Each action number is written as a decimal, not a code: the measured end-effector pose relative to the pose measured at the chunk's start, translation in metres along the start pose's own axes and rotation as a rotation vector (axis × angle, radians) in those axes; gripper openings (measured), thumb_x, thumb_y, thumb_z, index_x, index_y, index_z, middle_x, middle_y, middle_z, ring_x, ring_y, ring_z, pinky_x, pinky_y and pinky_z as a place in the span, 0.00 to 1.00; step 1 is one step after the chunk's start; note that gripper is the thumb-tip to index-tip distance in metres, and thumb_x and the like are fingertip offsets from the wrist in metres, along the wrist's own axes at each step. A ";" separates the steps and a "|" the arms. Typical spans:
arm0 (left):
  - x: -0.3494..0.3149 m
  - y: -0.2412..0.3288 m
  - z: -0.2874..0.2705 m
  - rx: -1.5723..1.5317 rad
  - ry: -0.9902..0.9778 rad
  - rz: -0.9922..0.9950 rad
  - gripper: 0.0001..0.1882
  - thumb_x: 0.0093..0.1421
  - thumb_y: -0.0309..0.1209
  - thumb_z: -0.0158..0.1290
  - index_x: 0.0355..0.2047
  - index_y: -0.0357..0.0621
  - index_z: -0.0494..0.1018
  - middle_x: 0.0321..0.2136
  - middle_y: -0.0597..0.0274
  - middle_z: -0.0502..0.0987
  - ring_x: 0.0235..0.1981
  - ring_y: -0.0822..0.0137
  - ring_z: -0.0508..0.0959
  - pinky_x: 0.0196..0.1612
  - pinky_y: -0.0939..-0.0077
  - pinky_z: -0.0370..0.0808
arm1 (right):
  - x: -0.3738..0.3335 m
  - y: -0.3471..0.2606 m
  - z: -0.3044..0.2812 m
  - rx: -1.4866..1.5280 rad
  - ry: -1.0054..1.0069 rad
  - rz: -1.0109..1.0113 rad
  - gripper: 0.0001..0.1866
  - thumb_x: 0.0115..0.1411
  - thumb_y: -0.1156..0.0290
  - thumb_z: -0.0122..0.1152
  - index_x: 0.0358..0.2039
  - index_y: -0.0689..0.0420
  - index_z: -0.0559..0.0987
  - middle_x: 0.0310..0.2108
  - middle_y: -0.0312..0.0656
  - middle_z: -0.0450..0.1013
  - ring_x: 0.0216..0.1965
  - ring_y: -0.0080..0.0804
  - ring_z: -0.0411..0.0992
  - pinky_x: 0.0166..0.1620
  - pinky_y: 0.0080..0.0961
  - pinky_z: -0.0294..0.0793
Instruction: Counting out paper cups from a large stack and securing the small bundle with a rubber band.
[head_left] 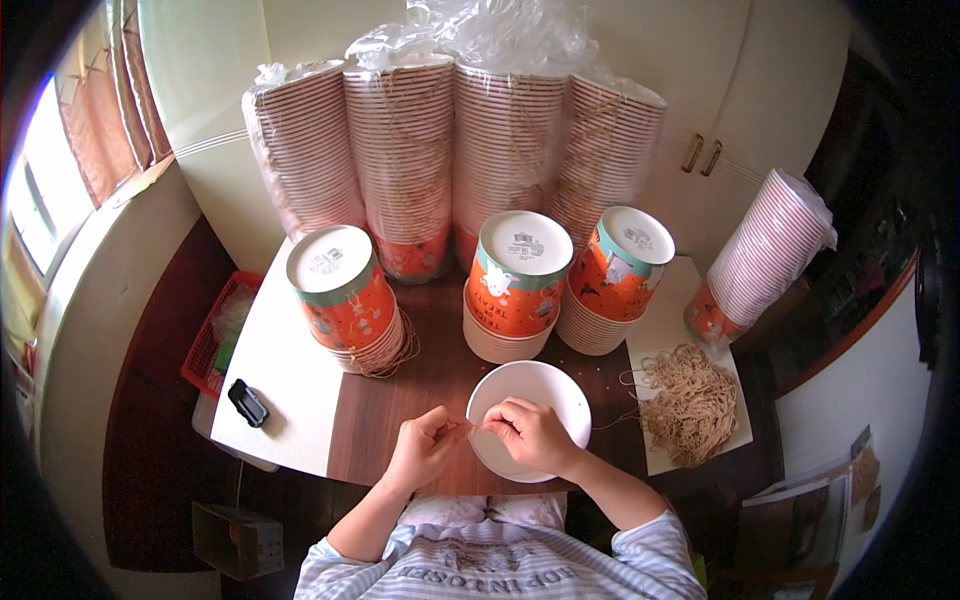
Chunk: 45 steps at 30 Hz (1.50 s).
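My left hand (425,448) and my right hand (532,438) meet at the near edge of a round white paper bucket (560,385), its open mouth facing up. Both hands are closed in a pinch, with a thin tan strand of twine (476,431) between the fingertips. Blur and small size hide its exact path. My right hand is over the bucket's mouth, while my left is just beside its left rim. To the right lies a loose tangled heap of tan twine (690,405), from which a thin strand trails toward the bucket.
Upside-down stacks of orange and green paper buckets stand left (345,290), middle (515,290) and right (615,280); twine loops hang from the left one. Tall wrapped stacks (405,150) line the back. Another wrapped stack (765,250) leans right. A small black case (248,403) lies left.
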<state>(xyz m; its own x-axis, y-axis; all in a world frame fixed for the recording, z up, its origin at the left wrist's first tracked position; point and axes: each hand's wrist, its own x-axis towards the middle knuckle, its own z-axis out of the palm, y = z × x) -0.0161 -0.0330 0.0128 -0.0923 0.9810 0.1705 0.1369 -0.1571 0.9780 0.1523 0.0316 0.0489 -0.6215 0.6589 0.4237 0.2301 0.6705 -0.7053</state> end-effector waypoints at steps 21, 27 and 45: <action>-0.002 -0.002 -0.008 -0.161 0.061 -0.090 0.04 0.55 0.24 0.52 0.30 0.37 0.71 0.16 0.76 0.64 0.18 0.87 0.59 0.19 0.91 0.55 | -0.004 -0.004 0.011 -0.198 -0.038 -0.001 0.13 0.49 0.64 0.62 0.33 0.56 0.73 0.24 0.36 0.71 0.24 0.30 0.72 0.25 0.24 0.70; -0.002 -0.006 -0.004 -0.138 0.068 -0.042 0.02 0.54 0.23 0.52 0.28 0.37 0.71 0.16 0.75 0.66 0.17 0.87 0.61 0.19 0.91 0.57 | 0.000 -0.001 0.015 -0.236 -0.040 -0.095 0.04 0.49 0.71 0.59 0.25 0.56 0.74 0.21 0.38 0.70 0.23 0.36 0.70 0.24 0.29 0.69; -0.025 -0.018 -0.010 -0.221 0.114 0.104 0.02 0.53 0.21 0.51 0.26 0.40 0.70 0.31 0.64 0.66 0.32 0.75 0.68 0.35 0.85 0.66 | -0.044 -0.031 0.009 0.034 -0.322 0.067 0.08 0.55 0.66 0.53 0.27 0.57 0.71 0.21 0.45 0.72 0.21 0.41 0.73 0.24 0.33 0.72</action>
<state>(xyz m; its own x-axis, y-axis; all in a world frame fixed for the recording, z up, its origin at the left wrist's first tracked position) -0.0264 -0.0559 -0.0075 -0.2011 0.9411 0.2717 -0.0657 -0.2897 0.9549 0.1659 -0.0217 0.0472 -0.8121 0.5558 0.1777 0.2569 0.6140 -0.7464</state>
